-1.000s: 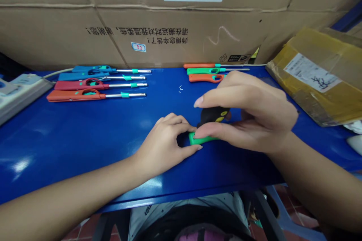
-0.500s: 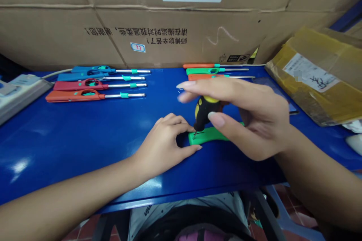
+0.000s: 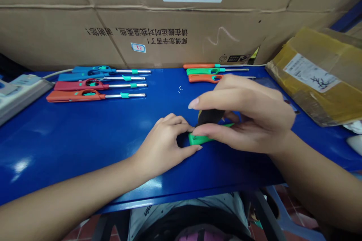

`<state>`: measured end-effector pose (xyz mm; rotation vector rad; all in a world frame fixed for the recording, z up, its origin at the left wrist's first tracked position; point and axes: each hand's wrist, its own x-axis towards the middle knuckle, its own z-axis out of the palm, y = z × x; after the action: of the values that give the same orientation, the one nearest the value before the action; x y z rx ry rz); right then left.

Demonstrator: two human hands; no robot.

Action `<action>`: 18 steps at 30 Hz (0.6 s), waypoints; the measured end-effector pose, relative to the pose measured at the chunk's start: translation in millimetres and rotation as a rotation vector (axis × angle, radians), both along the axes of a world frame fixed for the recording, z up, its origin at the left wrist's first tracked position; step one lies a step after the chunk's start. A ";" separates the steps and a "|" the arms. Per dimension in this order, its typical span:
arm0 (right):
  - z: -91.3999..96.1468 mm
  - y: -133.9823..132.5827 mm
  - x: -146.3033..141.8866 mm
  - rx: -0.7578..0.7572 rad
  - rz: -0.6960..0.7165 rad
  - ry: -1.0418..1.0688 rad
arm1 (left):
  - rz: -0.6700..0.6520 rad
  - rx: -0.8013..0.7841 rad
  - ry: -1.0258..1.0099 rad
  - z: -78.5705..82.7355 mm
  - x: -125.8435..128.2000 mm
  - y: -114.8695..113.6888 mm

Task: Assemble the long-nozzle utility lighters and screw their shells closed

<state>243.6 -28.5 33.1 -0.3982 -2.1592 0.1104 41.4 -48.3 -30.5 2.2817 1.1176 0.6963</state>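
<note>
A green lighter lies on the blue table, its far part hidden under my right hand. The thumb and fingers of my left hand pinch its left end against the tabletop. My right hand is closed round a screwdriver with a stubby black and yellow handle. The screwdriver leans over the lighter, and its tip is at the lighter's left end; whether it sits in a screw is too small to tell.
Several long-necked lighters, among them a red one and an orange one, lie at the back left beside a power strip. More lie at the back right, such as a green one. A big carton and a taped box border the table.
My right hand has lowered, its fingers and thumb closing further round the screwdriver handle. My left hand and the green lighter stay where they were.
</note>
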 end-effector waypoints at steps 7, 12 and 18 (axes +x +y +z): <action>2.2 -2.1 2.6 -0.121 0.071 -0.048 | -0.017 0.021 -0.012 -0.5 -0.2 -0.3; 2.5 -0.3 -1.0 -0.021 0.042 -0.015 | -0.005 -0.010 0.009 1.3 0.3 0.3; 4.0 -3.0 1.3 -0.141 0.060 -0.058 | -0.001 0.016 -0.024 -2.1 -0.5 -0.1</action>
<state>244.9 -31.5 37.1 -0.4220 -2.2285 0.2898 41.0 -48.4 -32.6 2.2816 1.1030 0.7327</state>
